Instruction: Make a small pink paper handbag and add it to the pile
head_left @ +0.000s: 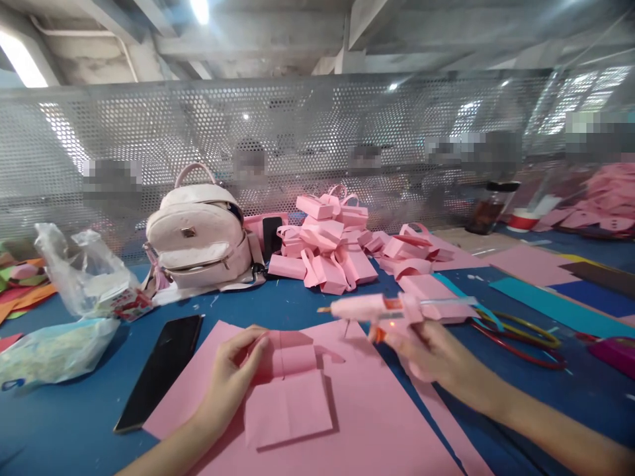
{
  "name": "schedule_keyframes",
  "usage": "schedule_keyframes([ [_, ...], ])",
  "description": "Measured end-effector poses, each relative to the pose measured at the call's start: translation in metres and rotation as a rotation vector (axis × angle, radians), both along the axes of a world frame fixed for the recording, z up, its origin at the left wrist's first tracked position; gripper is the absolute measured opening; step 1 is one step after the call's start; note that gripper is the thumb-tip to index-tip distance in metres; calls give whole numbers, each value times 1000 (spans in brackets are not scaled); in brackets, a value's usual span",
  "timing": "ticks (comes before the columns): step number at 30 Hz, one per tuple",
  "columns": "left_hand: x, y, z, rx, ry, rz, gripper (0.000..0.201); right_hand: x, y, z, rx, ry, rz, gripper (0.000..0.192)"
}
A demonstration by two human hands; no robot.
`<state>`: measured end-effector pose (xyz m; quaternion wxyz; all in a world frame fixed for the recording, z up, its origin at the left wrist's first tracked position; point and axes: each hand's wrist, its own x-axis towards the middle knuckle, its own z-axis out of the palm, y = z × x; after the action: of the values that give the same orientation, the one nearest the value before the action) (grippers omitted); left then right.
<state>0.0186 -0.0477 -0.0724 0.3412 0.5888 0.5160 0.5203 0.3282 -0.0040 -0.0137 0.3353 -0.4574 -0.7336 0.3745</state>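
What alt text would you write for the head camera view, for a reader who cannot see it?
The left hand presses a folded pink paper piece on a pink sheet, while the right hand holds a pink glue gun above it. Behind, on the blue table, lie a black phone, a backpack and a pile of pink paper bags.

Blue table [297, 304], wide, backed by a perforated metal screen [317, 132]. Large pink sheet [377, 423] lies flat at the near edge, a black phone [161, 370] just left of it. Far left: clear plastic bags [64, 317] and coloured paper scraps [20, 284]. A pale pink backpack [201, 231] stands toward the back. Beside it, a heap of folded pink paper bags [332, 244]. Right side: teal and dark blue sheets [555, 301], coloured hoops [520, 334].
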Motion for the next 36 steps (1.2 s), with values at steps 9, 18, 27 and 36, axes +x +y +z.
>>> schedule_keyframes([
  [9, 2, 1, 6, -119, -30, 24, 39, -8, 0, -46, -115, 5, 179, 49],
  [18, -3, 3, -2, -176, -87, 24, 34, -2, -3, -40, -103, -39, 137, 34],
  [27, -3, 5, -4, -189, -91, 29, 35, -12, -4, -29, -179, 37, 304, 41],
  [36, -2, 2, -1, -177, -96, 28, 35, -12, -3, -30, -176, 72, 372, 46],
])
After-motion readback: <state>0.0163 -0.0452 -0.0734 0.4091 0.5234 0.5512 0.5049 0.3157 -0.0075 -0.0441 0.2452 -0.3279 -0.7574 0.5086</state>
